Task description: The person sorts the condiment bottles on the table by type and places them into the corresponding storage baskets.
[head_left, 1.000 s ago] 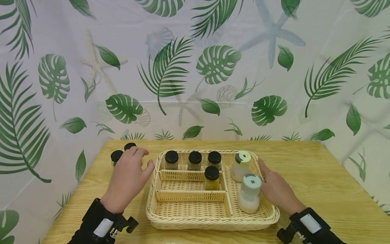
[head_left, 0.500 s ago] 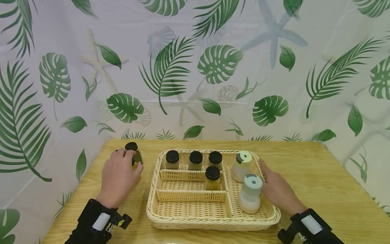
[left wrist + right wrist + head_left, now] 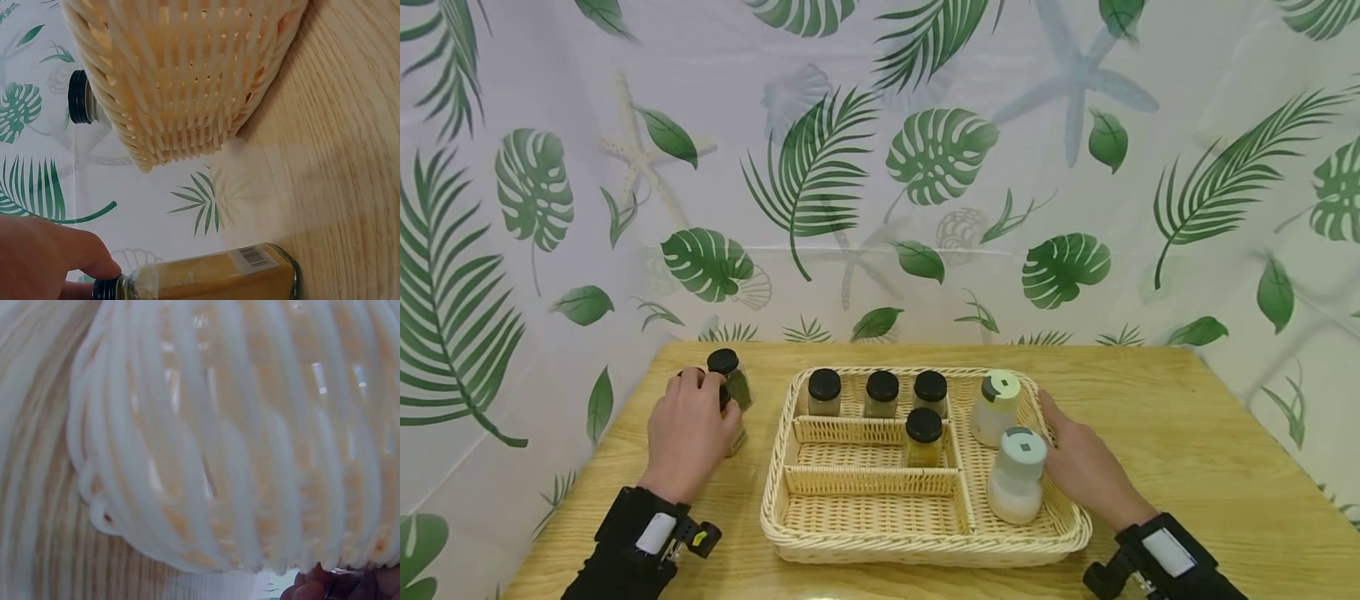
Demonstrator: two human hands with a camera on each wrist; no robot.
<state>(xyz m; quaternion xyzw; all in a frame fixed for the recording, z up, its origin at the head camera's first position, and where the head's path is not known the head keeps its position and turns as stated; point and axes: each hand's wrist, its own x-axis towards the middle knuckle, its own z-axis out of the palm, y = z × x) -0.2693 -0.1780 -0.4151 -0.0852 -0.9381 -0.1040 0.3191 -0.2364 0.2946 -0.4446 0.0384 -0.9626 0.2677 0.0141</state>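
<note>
My left hand (image 3: 688, 437) is left of the wicker basket (image 3: 868, 546), pinching a glass spice jar (image 3: 212, 275) by its black lid. In the left wrist view the jar shows yellow-brown powder and a barcode label; in the head view the hand mostly covers it. A second spice jar (image 3: 739, 387), dark green inside, stands just behind. Part of another black lid peeks out beyond the knuckles, its jar hidden. My right hand (image 3: 1086, 471) grips the basket's right rim; in the right wrist view only its fingertips (image 3: 309, 590) show below the weave.
The basket's rear row holds three black-lidded jars (image 3: 882, 392). One yellow-filled jar (image 3: 923, 442) stands in the middle row. Two pale-lidded containers (image 3: 1015, 479) occupy the right compartment. A leaf-patterned cloth (image 3: 880, 167) hangs behind the wooden table (image 3: 1187, 433).
My left hand has moved left and down from beside the basket to the loose jars, and now pinches one by its lid. The right hand has stayed on the basket rim.
</note>
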